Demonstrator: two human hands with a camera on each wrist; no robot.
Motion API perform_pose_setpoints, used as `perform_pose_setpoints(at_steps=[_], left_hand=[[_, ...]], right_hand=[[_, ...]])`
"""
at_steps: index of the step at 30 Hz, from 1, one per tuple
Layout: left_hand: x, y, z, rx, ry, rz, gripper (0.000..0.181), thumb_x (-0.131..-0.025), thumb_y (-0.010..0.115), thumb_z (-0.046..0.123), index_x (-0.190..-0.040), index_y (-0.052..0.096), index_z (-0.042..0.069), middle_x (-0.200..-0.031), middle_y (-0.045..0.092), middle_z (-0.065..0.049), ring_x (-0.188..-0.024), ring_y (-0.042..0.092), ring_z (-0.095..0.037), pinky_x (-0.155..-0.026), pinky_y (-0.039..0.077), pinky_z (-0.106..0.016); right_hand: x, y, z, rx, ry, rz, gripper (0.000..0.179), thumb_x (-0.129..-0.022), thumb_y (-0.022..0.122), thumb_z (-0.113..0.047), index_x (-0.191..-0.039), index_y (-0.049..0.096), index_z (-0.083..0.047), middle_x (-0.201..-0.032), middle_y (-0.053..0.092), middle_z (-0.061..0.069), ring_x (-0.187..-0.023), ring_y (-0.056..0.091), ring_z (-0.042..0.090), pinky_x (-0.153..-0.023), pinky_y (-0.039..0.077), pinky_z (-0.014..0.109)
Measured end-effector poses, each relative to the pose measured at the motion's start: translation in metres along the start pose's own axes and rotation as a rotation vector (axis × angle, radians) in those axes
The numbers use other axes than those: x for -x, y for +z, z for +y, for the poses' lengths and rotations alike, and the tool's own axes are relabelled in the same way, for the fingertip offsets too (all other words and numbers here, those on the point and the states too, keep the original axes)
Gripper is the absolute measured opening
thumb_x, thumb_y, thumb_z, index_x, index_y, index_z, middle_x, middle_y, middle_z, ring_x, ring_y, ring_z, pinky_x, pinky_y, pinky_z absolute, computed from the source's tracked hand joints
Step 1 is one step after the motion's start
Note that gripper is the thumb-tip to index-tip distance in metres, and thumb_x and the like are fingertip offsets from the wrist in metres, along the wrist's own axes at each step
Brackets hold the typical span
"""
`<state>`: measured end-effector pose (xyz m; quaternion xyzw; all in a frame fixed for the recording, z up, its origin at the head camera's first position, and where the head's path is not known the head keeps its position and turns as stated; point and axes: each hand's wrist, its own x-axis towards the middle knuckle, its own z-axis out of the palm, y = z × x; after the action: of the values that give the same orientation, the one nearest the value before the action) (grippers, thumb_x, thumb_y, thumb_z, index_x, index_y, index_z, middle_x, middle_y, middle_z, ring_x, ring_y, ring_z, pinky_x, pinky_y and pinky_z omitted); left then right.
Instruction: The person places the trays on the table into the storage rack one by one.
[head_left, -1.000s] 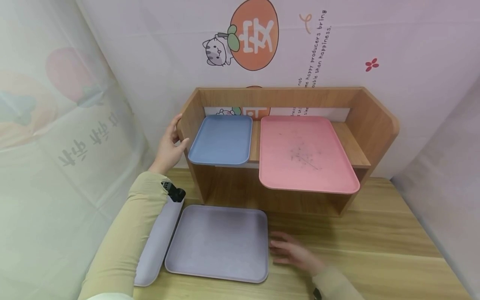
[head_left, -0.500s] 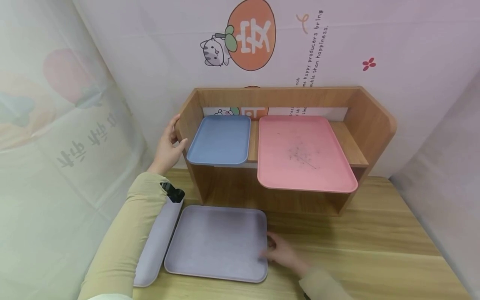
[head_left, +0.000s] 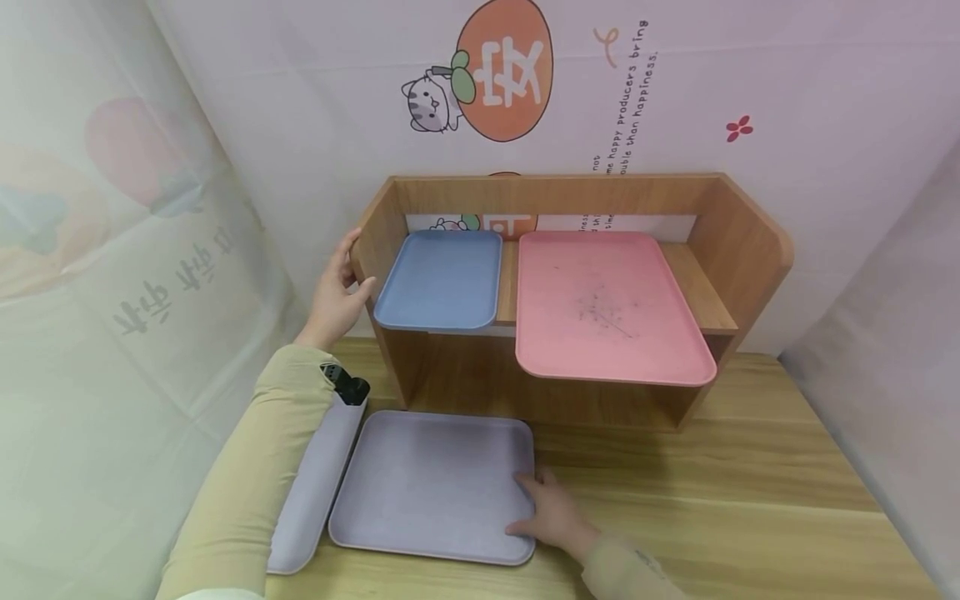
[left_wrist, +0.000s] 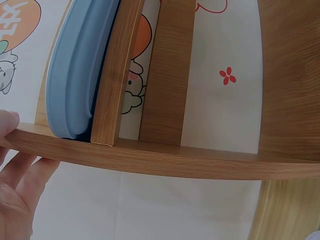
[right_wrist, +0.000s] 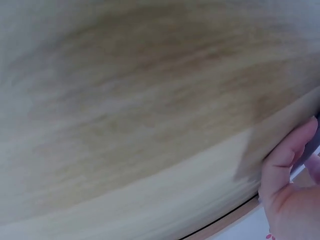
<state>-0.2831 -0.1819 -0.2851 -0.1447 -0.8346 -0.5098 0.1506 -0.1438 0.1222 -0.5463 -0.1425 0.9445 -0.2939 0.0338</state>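
Observation:
In the head view, a two-tier wooden shelf (head_left: 555,196) stands at the back of the table. My left hand (head_left: 335,296) grips its left side panel, thumb on the front edge; the left wrist view shows the fingers (left_wrist: 37,180) wrapped round that panel (left_wrist: 190,167). A flat lavender tray (head_left: 435,483) lies on the table before the shelf. At its right rim my right hand (head_left: 557,515) holds on, thumb and a finger over the edge. The right wrist view has this hand (right_wrist: 290,185) at its right side, the tray mostly out of sight.
On the upper shelf sit a blue tray (head_left: 442,279) and a larger pink tray (head_left: 607,308), which juts past the front edge. Another lavender tray (head_left: 318,483) lies at the left, partly under my left sleeve. Wood-grain tabletop (head_left: 750,492) extends to the right.
My right hand has moved left from beside the lavender tray to its right rim and taken hold there. The left hand stays on the shelf's side panel.

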Motion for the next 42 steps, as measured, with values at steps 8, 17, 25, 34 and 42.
perform_pose_setpoints(at_steps=[8,17,25,34,42], left_hand=[[-0.012,0.002,-0.026,0.001,0.002,0.006,0.074,-0.092,0.053,-0.001,-0.151,0.020,0.029,-0.151,0.029,-0.020,-0.128,0.044,-0.043,-0.101,0.040,-0.057],[-0.010,0.001,-0.024,-0.008,-0.012,-0.002,0.075,-0.093,0.053,0.000,-0.151,0.018,0.032,-0.150,0.030,-0.022,-0.128,0.043,-0.042,-0.098,0.042,-0.058],[-0.011,0.001,-0.024,-0.029,-0.010,0.013,0.075,-0.092,0.054,0.001,-0.149,0.020,0.037,-0.149,0.032,-0.020,-0.127,0.045,-0.040,-0.097,0.043,-0.056],[-0.010,0.002,-0.025,-0.037,-0.004,0.013,0.075,-0.092,0.055,0.001,-0.149,0.020,0.036,-0.149,0.033,-0.020,-0.127,0.046,-0.040,-0.100,0.042,-0.056],[-0.011,0.001,-0.025,-0.038,-0.004,0.006,0.075,-0.093,0.054,0.002,-0.149,0.020,0.036,-0.148,0.034,-0.021,-0.126,0.046,-0.040,-0.101,0.041,-0.056]], right_hand=[[0.005,-0.001,0.003,0.064,0.038,-0.005,0.088,-0.060,0.083,-0.050,-0.129,0.056,-0.004,-0.125,0.046,0.037,-0.104,0.056,0.051,-0.083,0.050,0.058],[0.010,-0.002,0.011,0.140,0.037,0.007,0.091,-0.060,0.078,-0.059,-0.130,0.057,-0.006,-0.123,0.049,0.034,-0.103,0.057,0.047,-0.079,0.052,0.055],[0.021,-0.013,0.023,0.168,0.026,0.046,0.090,-0.058,0.078,-0.061,-0.128,0.059,-0.008,-0.114,0.054,0.028,-0.101,0.057,0.041,-0.078,0.052,0.051],[0.034,-0.023,0.040,0.205,0.041,0.049,0.090,-0.057,0.077,-0.064,-0.128,0.060,-0.011,-0.107,0.055,0.022,-0.091,0.058,0.032,-0.067,0.051,0.043],[0.034,-0.022,0.044,0.153,0.041,0.055,0.081,-0.057,0.084,-0.046,-0.121,0.062,-0.003,-0.112,0.062,0.024,-0.098,0.061,0.040,-0.077,0.053,0.050]])
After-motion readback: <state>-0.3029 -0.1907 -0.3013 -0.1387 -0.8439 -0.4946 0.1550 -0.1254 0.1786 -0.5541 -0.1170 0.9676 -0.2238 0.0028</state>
